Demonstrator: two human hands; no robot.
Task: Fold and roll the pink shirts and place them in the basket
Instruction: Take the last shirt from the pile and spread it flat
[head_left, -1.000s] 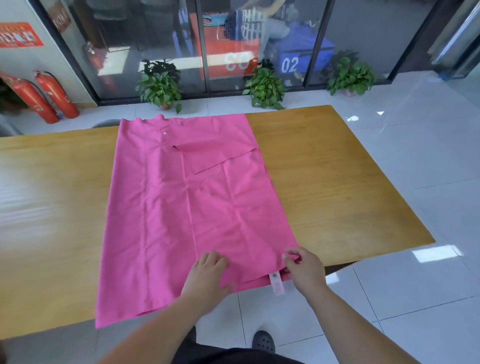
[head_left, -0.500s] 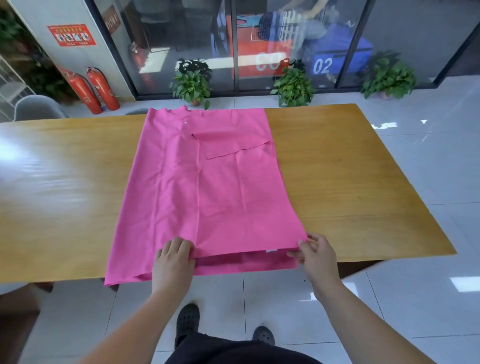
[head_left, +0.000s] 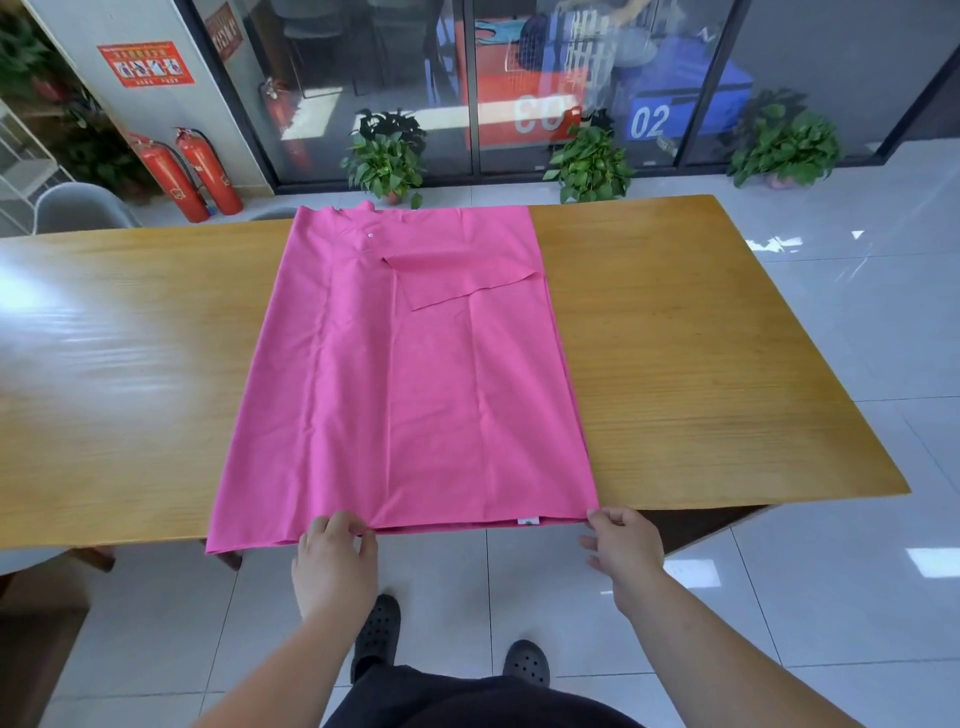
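Since a moment ago our hands have drawn back to the hem. We see a glossy wooden table (head_left: 701, 364) on white tiles (head_left: 862, 270). The pink shirt (head_left: 415, 389) — smooth, folded into a long rectangle — lies mid-table. Our left hand (head_left: 335, 561) pinches its hem at 7 o'clock, and our right hand (head_left: 626, 545) touches the 5 o'clock corner, fingers loose.

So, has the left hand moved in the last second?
Yes. The left hand drew back toward the person, from well over the table to its near edge.

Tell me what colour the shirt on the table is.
The shirt is plain bright pink; the head view shows it best.
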